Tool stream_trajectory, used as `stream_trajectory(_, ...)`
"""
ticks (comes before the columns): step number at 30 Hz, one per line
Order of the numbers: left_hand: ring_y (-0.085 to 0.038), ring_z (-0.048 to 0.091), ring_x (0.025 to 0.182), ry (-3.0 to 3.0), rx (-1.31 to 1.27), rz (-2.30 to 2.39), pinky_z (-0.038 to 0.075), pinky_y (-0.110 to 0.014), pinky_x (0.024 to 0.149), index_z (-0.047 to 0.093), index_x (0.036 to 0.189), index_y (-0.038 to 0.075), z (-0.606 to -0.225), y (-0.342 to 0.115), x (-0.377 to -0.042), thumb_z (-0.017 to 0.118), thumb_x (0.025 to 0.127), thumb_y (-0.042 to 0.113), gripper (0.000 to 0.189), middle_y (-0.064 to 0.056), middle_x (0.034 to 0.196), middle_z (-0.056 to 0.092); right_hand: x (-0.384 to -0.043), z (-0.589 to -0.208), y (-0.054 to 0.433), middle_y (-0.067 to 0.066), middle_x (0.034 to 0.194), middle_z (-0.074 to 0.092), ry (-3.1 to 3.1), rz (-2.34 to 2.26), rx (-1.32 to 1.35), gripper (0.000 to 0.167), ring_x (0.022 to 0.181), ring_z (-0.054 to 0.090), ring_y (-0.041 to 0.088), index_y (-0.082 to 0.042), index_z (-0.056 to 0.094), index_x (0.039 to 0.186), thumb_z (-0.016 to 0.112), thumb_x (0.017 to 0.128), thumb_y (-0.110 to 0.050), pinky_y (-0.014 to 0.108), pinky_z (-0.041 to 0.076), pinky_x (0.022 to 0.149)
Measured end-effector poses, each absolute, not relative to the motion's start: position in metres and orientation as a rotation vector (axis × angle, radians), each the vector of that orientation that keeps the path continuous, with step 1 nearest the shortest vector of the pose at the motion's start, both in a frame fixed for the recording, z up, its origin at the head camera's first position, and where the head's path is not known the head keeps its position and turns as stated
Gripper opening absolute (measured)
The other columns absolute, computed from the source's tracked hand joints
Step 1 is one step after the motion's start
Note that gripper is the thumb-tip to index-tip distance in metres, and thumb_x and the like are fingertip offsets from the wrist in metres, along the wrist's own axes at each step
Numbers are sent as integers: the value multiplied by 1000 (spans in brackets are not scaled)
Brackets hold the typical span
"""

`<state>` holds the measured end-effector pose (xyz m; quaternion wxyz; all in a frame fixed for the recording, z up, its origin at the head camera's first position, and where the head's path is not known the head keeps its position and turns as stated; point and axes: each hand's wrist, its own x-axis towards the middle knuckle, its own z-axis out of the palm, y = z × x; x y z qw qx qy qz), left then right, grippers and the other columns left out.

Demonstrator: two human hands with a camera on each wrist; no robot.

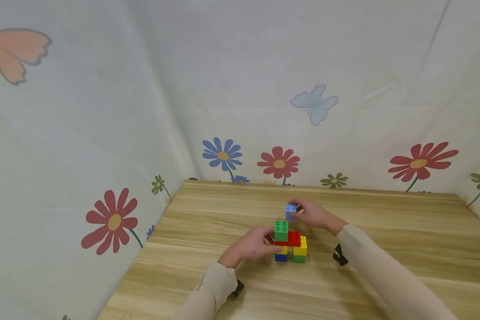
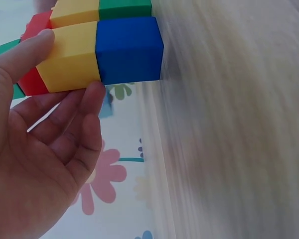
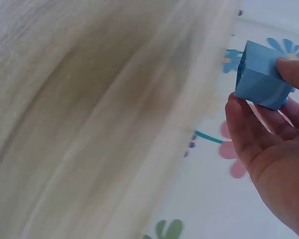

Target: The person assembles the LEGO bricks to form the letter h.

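Observation:
A small structure of toy building blocks stands on the table. Its left column has a blue block [image 2: 130, 50] at the bottom and a yellow block [image 2: 70, 56] above it; the right column has a green block [image 1: 299, 258] under a yellow one [image 1: 300, 250]. A red block [image 1: 294, 238] bridges both columns, with a bright green block [image 1: 281, 231] on its left end. My left hand [image 1: 256, 243] grips the left column, thumb and fingers around the yellow block. Slightly behind and above the structure, my right hand [image 1: 315, 214] pinches a light blue block [image 3: 263, 77] between thumb and fingers.
The wooden table [image 1: 208, 209] runs back to a pale cloth wall [image 1: 240, 66] printed with flowers and butterflies. Another cloth wall closes off the left side. A dark strap piece [image 1: 339, 255] shows at the right wrist, another [image 1: 238, 288] at the left.

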<state>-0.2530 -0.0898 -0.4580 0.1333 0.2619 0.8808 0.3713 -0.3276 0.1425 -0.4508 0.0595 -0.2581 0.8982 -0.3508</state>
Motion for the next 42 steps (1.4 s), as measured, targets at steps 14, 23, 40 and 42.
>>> stream_trajectory(14, -6, 57, 82, 2551, 816, 1095, 49, -22, 71, 63, 111, 19, -457, -89, -263, 70, 86, 31, 28, 13, 94, 62, -291, -406, 145, 11, 116, 54, 2687, -1196, -916, 42, 101, 55, 26, -1, 45, 133, 56, 96, -17, 37, 50, 85)
stream_trajectory(23, -7, 57, 80, 2552, 813, 1079, 49, -21, 70, 63, 108, 16, -460, -88, -266, 71, 86, 32, 29, 12, 92, 62, -269, -384, 140, 7, 114, 55, 2748, -1218, -1041, 42, 98, 57, 24, -4, 45, 133, 58, 95, -14, 37, 50, 85)
stream_trajectory(40, -8, 58, 78, 2525, 799, 1090, 50, -22, 69, 63, 107, 17, -462, -86, -268, 70, 86, 32, 26, 13, 91, 62, -253, -386, 128, 1, 115, 54, 2755, -1105, -1174, 46, 95, 56, 15, -7, 45, 134, 62, 93, -19, 30, 50, 82)
stream_trajectory(42, -8, 58, 78, 2518, 806, 1100, 50, -22, 69, 63, 108, 17, -462, -85, -268, 70, 86, 32, 27, 13, 91, 62, -252, -386, 127, 1, 114, 55, 2760, -1103, -1180, 47, 95, 56, 14, -8, 46, 133, 64, 91, -19, 31, 51, 82)
